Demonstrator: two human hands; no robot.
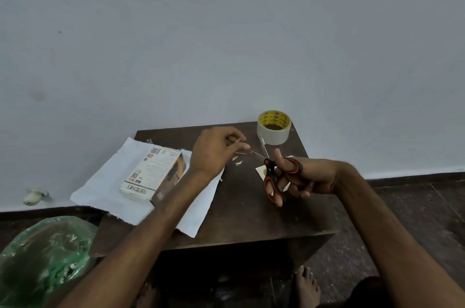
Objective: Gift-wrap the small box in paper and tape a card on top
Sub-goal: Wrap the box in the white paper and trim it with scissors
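while the left hand (216, 149) is pinching the free end of a clear tape strip (256, 154) between curled fingertips just left of frame centre, the right hand (309, 176) is gripping the red-and-black scissors (275, 176) with fingers through the loops, blades pointing up toward the strip; whether the blades are parted is too blurred to tell. the strip is running back to the tape roll (273, 129) standing at the table's far right corner, so the person is probably cutting a length free. doing that well is calling for a taut strip and a snip close to the roll, so the piece is not curling onto itself. the small box (151, 176) is lying unwrapped on the white paper (100, 194) at the left of the dark table (251, 214), partly behind the left forearm. a pale piece, possibly the card (261, 171), is lying under the scissors, and torn scraps (237, 163) are littering the tabletop between the hands, risking sticking to the tape. a green bag (47, 244) is sitting at lower left.
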